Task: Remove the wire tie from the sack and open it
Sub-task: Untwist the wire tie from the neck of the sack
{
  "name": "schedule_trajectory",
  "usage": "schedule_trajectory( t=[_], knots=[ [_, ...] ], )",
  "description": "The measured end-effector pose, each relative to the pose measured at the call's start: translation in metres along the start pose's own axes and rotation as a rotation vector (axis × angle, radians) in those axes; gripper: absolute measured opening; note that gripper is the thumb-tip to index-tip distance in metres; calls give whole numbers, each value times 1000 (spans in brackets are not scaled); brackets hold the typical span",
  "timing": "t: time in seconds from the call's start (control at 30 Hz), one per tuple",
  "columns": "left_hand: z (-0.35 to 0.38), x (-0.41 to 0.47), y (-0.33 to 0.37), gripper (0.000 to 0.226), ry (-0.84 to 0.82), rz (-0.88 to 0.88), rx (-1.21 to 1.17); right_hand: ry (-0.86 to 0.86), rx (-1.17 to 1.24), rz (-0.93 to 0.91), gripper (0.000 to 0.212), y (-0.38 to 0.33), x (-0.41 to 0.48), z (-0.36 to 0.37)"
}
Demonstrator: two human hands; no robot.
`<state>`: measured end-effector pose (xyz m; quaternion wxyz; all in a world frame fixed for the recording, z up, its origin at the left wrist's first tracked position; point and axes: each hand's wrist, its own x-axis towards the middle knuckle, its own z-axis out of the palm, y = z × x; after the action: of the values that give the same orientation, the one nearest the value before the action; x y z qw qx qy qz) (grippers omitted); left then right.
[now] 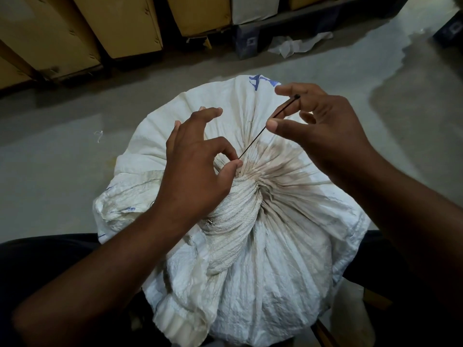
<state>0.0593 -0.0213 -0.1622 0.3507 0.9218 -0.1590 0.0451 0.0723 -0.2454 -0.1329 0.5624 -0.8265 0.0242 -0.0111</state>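
Note:
A full white woven sack [275,246] stands between my legs, its top gathered into a twisted neck at the centre. A thin black wire tie [258,137] stretches straight above the gathers, from the neck up and to the right. My left hand [198,169] pinches the tie's lower end between thumb and forefinger, right at the neck. My right hand [318,131] pinches the tie near its upper end, whose small black head sticks out past my fingers.
The sack stands on a grey concrete floor [62,159]. Cardboard boxes [82,28] line the far left and centre. A crumpled white sheet [298,43] lies on the floor beside a dark pallet at the back right.

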Motion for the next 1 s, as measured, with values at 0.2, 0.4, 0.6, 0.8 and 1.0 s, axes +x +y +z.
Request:
schedule_trajectory(
  t=[0.2, 0.4, 0.6, 0.8, 1.0],
  knots=[
    [-2, 1, 1, 10, 50, 45, 35, -11, 40, -12, 10, -5, -5, 1],
    [-12, 7, 2, 9, 109, 143, 162, 36, -59, -80, 16, -8, -10, -5],
    [-18, 13, 2, 7, 156, 198, 294, 128, -468, -428, 19, -9, -17, -4],
    [-14, 11, 6, 6, 166, 235, 357, 73, -721, -597, 17, -1, -21, 13],
    [-16, 12, 13, 6, 199, 256, 357, 99, -816, -620, 13, 0, -22, 16]
  ],
)
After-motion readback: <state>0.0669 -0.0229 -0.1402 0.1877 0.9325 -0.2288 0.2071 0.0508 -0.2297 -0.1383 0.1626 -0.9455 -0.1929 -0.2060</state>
